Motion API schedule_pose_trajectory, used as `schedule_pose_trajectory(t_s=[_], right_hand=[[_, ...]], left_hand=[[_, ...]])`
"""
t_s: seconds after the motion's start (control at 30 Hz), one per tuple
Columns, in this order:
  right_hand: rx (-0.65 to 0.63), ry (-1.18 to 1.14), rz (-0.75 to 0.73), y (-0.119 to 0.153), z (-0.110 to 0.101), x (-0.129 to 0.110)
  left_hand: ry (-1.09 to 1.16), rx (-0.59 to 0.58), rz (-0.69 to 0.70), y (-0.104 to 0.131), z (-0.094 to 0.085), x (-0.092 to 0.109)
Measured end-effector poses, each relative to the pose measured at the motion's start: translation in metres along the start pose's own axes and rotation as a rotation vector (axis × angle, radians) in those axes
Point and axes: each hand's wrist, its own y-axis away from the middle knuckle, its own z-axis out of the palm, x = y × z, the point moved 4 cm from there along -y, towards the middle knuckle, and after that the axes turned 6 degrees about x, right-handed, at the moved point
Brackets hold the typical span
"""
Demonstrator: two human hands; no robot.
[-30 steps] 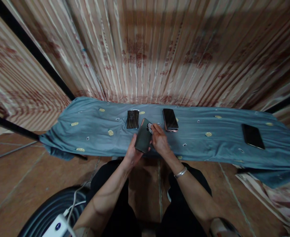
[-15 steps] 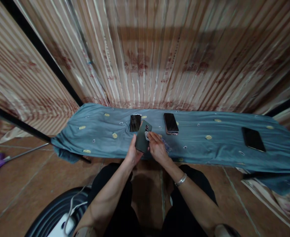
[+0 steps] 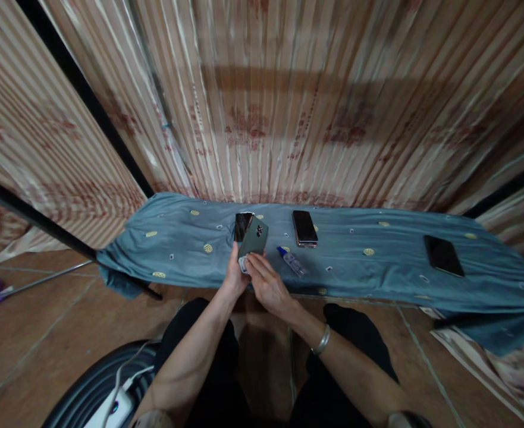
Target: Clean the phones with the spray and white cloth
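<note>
A dark green phone (image 3: 255, 236), its camera side up, rests tilted in my left hand (image 3: 235, 274), whose fingers wrap its lower left edge. My right hand (image 3: 268, 284) presses a small pale cloth (image 3: 243, 263) against the phone's lower end, fingers closed on it. Just behind the held phone lies a dark phone (image 3: 242, 224) on the blue-green cloth cover. To the right is a stack of phones (image 3: 305, 228), and nearer me a clear bottle with a blue tip (image 3: 292, 262) lies on its side.
Farther right on the covered bench (image 3: 395, 261) lies a black phone (image 3: 444, 255). A striped curtain (image 3: 262, 107) hangs behind, with black poles at both sides. A coiled black hose (image 3: 83, 380) and white power strip (image 3: 116, 410) are at lower left.
My right hand has moved left and down with the pale cloth, from near the phone's camera to its lower end. The bottle now shows fully.
</note>
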Motion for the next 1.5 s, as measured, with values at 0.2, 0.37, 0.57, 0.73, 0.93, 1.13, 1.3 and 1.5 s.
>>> schedule_pose_trajectory(t_s=[0.2, 0.37, 0.57, 0.73, 0.93, 1.13, 1.3, 1.5], right_hand=[[0.022, -0.007, -0.035, -0.004, 0.006, -0.001], [0.043, 0.009, -0.002, -0.011, -0.001, 0.015], [0.054, 0.023, 0.123, -0.015, -0.014, 0.039], [0.082, 0.044, 0.212, -0.014, -0.022, 0.066], [0.098, 0.015, 0.22, -0.005, -0.023, 0.066], [0.107, -0.082, 0.05, 0.009, -0.015, 0.034], [0.077, -0.057, 0.067, 0.006, -0.019, 0.047], [0.127, -0.047, 0.204, -0.005, -0.02, 0.079]], left_hand=[[0.028, 0.008, -0.015, -0.005, -0.001, 0.002], [0.053, 0.004, 0.016, -0.006, 0.004, -0.006], [0.049, -0.02, 0.026, 0.0, 0.016, -0.018], [-0.009, -0.085, -0.011, -0.001, 0.02, -0.033], [-0.065, -0.079, -0.014, -0.004, 0.018, -0.034], [-0.108, 0.053, 0.037, -0.011, 0.007, -0.022], [-0.146, 0.062, 0.03, -0.008, 0.007, -0.026], [-0.24, 0.113, 0.003, 0.003, 0.012, -0.032]])
